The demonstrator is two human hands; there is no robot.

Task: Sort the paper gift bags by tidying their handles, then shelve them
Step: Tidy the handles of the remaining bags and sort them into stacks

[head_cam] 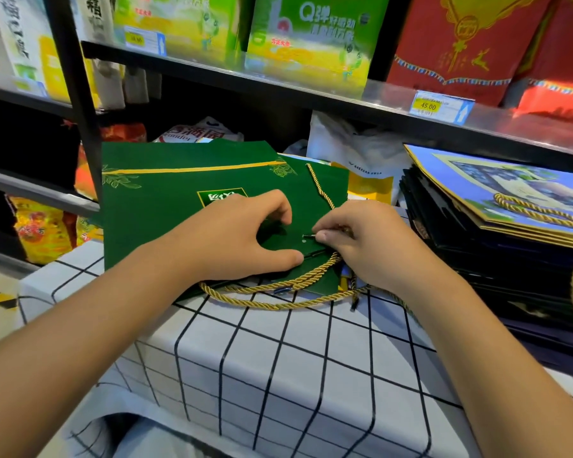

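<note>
A flat green paper gift bag [166,196] lies on the checked tablecloth [278,368], on top of another green bag whose corner shows to the right. My left hand [242,236] rests on the bag near its top edge, thumb and fingers curved around a small eyelet hole. My right hand [361,242] pinches the dark tip of a gold rope handle [278,300] right at that hole. Loops of gold rope trail over the bag's near edge onto the cloth.
A stack of dark and blue gift bags [497,226] with gold rope handles lies at the right. A black metal shelf [278,84] above holds green boxes and red bags. White plastic bags and snack packs sit behind and left.
</note>
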